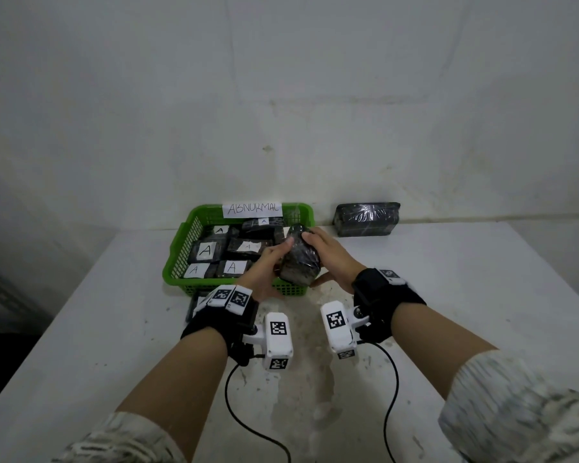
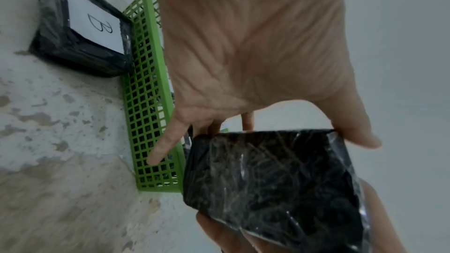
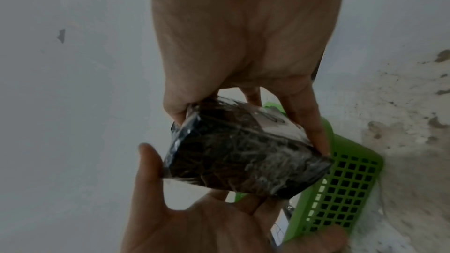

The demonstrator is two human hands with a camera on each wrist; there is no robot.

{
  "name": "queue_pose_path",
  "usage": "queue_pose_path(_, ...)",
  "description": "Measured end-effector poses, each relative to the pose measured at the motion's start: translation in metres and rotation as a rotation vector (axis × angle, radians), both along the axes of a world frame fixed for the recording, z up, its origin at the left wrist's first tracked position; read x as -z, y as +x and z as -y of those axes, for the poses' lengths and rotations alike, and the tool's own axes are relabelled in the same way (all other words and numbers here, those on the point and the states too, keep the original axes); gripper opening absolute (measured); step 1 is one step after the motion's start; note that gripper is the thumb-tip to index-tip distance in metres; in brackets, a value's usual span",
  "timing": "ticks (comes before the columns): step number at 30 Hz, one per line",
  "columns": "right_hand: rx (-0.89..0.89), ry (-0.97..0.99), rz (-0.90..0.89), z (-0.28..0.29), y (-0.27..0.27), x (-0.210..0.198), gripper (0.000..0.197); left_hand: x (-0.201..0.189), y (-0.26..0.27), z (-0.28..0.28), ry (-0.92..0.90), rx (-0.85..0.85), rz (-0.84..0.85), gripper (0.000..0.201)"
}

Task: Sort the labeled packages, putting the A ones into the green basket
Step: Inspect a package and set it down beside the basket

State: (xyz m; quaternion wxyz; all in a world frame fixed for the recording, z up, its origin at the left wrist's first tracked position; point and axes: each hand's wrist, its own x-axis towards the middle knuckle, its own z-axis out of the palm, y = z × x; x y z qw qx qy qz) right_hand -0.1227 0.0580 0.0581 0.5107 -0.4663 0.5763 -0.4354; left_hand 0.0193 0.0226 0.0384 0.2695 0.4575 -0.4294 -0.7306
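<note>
Six A packages in green basket

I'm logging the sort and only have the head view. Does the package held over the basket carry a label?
Observer: Yes. The right wrist view shows a white label on the held package; its letter is too blurred to read.
Operator: And the package half hidden behind the left wrist?
Observer: The left wrist view shows that B package, marked B, lying on the table beside the green basket, outside it.
</note>
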Motion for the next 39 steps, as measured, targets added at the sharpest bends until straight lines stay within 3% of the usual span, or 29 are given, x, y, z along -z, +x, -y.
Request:
queue_pose_path(2,-0.016,0.008,0.018,-0.003,0.000,0.002,0.032,0.002,-0.001,-0.001,0.001,-0.027,0.029,0.062)
queue_pose_path(5,-0.054,0.072,0.100,-0.006,0.002,0.006,0.027,0.004,-0.004,0.000,-0.054,-0.109,0.041,0.045)
queue_pose_path(9,-0.079,0.087,0.144,-0.005,0.002,0.006,0.030,0.007,-0.006,0.002,-0.104,-0.136,0.028,0.038)
queue_pose_path(14,-0.057,0.082,0.052,-0.005,-0.001,0.001,0.025,0.013,-0.001,0.001,-0.052,-0.032,-0.057,0.080)
queue_pose_path(19,-0.113,0.133,-0.113,-0.007,-0.003,0.006,0.065,0.009,0.001,0.002,-0.060,-0.081,-0.032,0.056)
queue_pose_path(21,-0.138,0.115,-0.185,-0.009,-0.004,0.008,0.068,0.007,0.004,0.003,-0.055,-0.129,0.004,0.052)
queue_pose_path(27,-0.091,0.019,-0.152,-0.013,-0.012,0.005,0.050,0.016,0.014,0.003,-0.038,-0.118,0.083,0.048)
queue_pose_path(31,-0.025,0.063,0.016,-0.013,-0.010,0.006,0.035,0.014,0.016,-0.003,-0.009,-0.081,0.106,0.050)
queue_pose_path(35,-0.043,0.106,0.057,-0.017,-0.007,0.008,0.036,0.014,0.023,-0.012,0.023,-0.063,0.081,0.045)
queue_pose_path(39,-0.070,0.173,0.068,-0.021,-0.006,0.016,0.036,0.021,0.045,-0.014,-0.102,-0.031,0.111,0.070)
